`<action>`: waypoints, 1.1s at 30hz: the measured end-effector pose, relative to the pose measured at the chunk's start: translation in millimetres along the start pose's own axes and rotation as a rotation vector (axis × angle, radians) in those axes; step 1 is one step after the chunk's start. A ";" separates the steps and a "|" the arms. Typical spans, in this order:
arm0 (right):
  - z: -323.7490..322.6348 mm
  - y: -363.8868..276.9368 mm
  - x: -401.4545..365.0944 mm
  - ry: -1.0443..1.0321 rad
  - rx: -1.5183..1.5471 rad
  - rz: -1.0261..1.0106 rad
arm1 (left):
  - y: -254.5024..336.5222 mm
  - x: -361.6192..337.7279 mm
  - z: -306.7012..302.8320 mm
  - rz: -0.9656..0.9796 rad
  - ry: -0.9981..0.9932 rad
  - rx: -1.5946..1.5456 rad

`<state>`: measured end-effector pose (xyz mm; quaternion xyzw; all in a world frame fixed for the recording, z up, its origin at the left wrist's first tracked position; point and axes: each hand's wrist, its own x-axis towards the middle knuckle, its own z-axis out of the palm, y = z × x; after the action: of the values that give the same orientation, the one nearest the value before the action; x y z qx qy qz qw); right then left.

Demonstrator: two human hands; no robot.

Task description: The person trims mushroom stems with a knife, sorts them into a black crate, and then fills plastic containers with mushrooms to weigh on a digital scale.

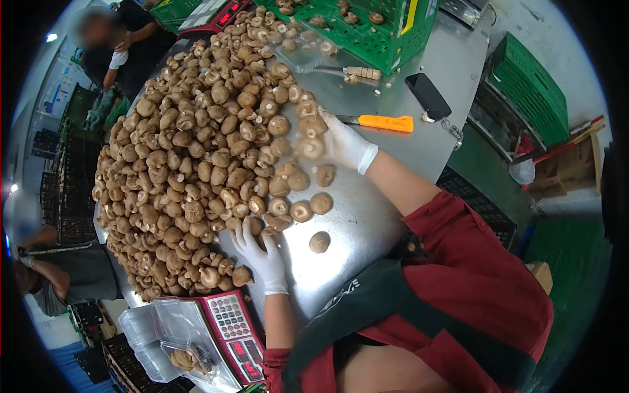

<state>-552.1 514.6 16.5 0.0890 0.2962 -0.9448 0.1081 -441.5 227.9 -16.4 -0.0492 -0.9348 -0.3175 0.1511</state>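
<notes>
A large heap of brown shiitake mushrooms (196,150) covers much of the steel table (360,226). My right hand (347,143), in a white glove, curls its fingers around the side of a few slightly blurred mushrooms (311,126) at the heap's right edge. Lower down, my gloved left hand (261,259) has its thumb and fingers apart, touching mushrooms at the heap's near edge. Part of a mushroom (254,225) shows between those fingers. Several loose mushrooms lie between my hands, and a single mushroom (319,242) sits apart on the metal.
Near my left arm, a red scale (230,318) bears clear plastic boxes (147,331), one with mushrooms. An orange-handled knife (386,123), a wooden-handled knife (362,73), a phone (428,96) and a green crate (393,46) occupy the far right. Two people stand across the table.
</notes>
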 end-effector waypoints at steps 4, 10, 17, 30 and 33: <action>-18.6 -5.8 14.4 0.014 -0.666 -0.086 | 19.8 -17.6 -7.1 -0.094 -0.016 -0.253; -9.9 32.5 26.8 -0.245 -1.276 -0.459 | 73.7 -12.8 1.3 -0.338 -0.036 -0.728; -11.4 39.7 5.4 -0.340 -1.083 -0.185 | 115.7 -10.8 21.5 -0.446 -0.057 -0.989; -68.8 -26.7 -144.4 -0.077 -0.880 -0.245 | 152.5 -78.2 100.2 -0.156 -0.337 -1.127; -98.4 -52.6 -211.9 0.117 -0.831 -0.257 | 194.5 -87.6 96.0 0.079 -0.510 -1.022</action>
<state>-351.7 645.9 14.5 0.0536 0.6654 -0.7445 -0.0008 -345.9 441.0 -3.6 -0.2258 -0.6668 -0.7016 -0.1104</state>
